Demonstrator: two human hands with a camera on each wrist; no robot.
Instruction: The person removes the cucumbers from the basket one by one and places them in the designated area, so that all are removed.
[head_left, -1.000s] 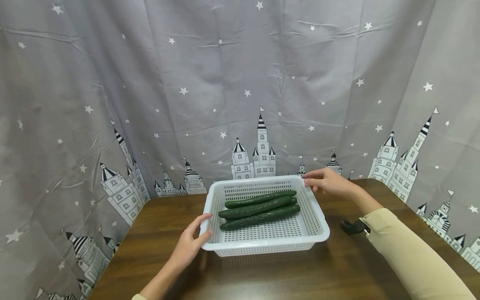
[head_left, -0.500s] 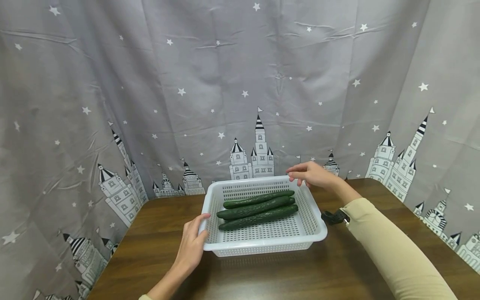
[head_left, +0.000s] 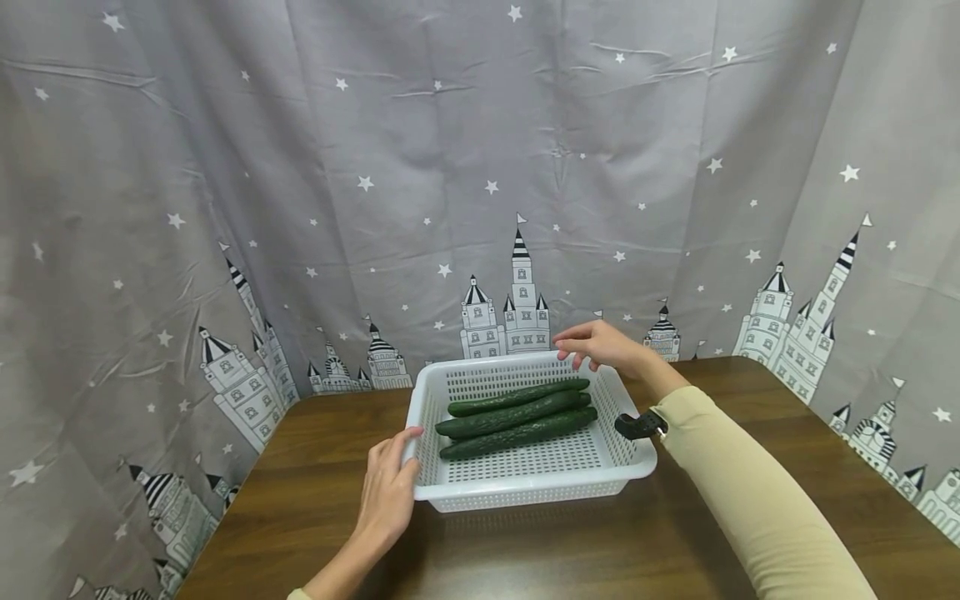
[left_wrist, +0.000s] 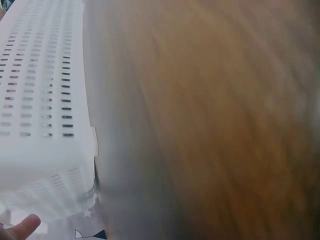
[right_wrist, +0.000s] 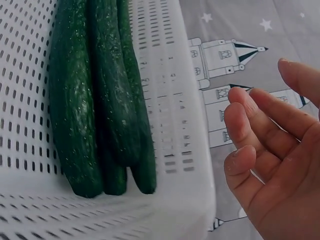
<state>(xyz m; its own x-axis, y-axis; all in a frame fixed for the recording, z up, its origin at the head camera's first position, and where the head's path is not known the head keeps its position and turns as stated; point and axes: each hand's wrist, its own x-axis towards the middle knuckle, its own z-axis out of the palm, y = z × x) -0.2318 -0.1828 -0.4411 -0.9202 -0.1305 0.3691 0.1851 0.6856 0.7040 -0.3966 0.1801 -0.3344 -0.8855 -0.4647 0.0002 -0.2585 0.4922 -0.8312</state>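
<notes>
Several dark green cucumbers [head_left: 517,417] lie side by side in a white perforated plastic basket [head_left: 532,487] on the table. My left hand [head_left: 388,487] is at the basket's left side, with straight fingertips touching the rim. Only one fingertip [left_wrist: 27,226] of it shows in the left wrist view, beside the basket wall. Over the back rim, towards the right corner, hovers my right hand [head_left: 600,343], its fingers loosely bent. In the right wrist view nothing lies between those fingers, and the cucumber ends [right_wrist: 85,185] are near them.
The brown wooden table [head_left: 300,467] extends around the basket. Behind it hangs a grey curtain [head_left: 420,250] printed with castles and stars. A black strap-like device [head_left: 637,425] sits at the right sleeve's cuff, overlapping the basket's right rim in the head view.
My right hand has moved left along the back rim from the basket's right corner. The left hand has drawn in closer against the left rim. The cucumbers keep their places.
</notes>
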